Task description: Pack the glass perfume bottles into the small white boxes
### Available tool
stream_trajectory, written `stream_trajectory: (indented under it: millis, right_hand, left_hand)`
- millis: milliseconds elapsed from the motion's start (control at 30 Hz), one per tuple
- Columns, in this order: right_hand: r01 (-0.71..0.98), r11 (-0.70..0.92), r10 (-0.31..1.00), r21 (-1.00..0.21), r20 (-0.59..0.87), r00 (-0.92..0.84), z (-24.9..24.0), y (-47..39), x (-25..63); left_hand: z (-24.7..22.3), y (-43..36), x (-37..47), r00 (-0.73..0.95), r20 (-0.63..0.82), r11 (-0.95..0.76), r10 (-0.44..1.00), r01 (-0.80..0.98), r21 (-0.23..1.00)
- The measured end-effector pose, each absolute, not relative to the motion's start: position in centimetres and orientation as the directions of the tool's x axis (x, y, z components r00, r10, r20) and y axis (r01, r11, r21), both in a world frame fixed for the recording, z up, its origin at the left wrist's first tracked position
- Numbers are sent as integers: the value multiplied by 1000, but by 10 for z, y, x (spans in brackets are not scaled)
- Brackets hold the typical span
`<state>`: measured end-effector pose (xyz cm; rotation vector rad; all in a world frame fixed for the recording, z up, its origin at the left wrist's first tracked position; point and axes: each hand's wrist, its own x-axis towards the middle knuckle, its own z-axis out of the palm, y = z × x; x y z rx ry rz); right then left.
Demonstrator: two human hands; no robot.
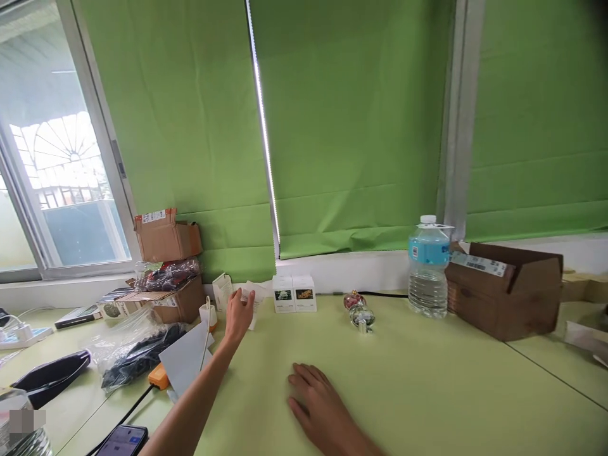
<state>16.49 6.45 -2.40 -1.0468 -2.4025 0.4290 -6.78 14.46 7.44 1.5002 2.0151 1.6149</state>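
My left hand [240, 313] reaches to the back of the table with its fingers curled around the edge of a thin white paper [259, 296]. Part of that paper is hidden behind the hand. Just left of it stands a folded printed card [221, 290]. Two small white boxes [294, 294] with flower pictures stand side by side to its right. My right hand [316, 402] rests palm down on the green table [403, 386], fingers stretched out, holding nothing. Beyond it lie two small round glass bottles [358, 310], one reddish and one clear with a silvery cap.
A large water bottle [428, 269] and an open cardboard box [503, 291] stand at the right back. On the left are stacked cartons [168, 237], a plastic bag with black stuff [137, 354], a grey sheet [185, 358], an orange plug [159, 376] and a phone [123, 440].
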Motion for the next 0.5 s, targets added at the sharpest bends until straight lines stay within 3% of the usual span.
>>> stream_trajectory:
  millis: [167, 300, 400, 500]
  right_hand:
    - [552, 517, 850, -654, 317, -421, -31, 73, 166]
    - [401, 359, 931, -843, 295, -214, -32, 84, 169]
    - [247, 395, 909, -885, 337, -246, -26, 89, 174]
    - [129, 445, 863, -886, 387, -325, -19, 95, 182]
  left_hand:
    - [65, 98, -21, -399, 356, -193, 845, 393, 899]
    - [50, 58, 10, -336, 288, -214, 897, 240, 947]
    - [38, 37, 24, -313, 186, -177, 931, 58, 983]
    - [28, 24, 29, -329, 231, -215, 916, 85, 973]
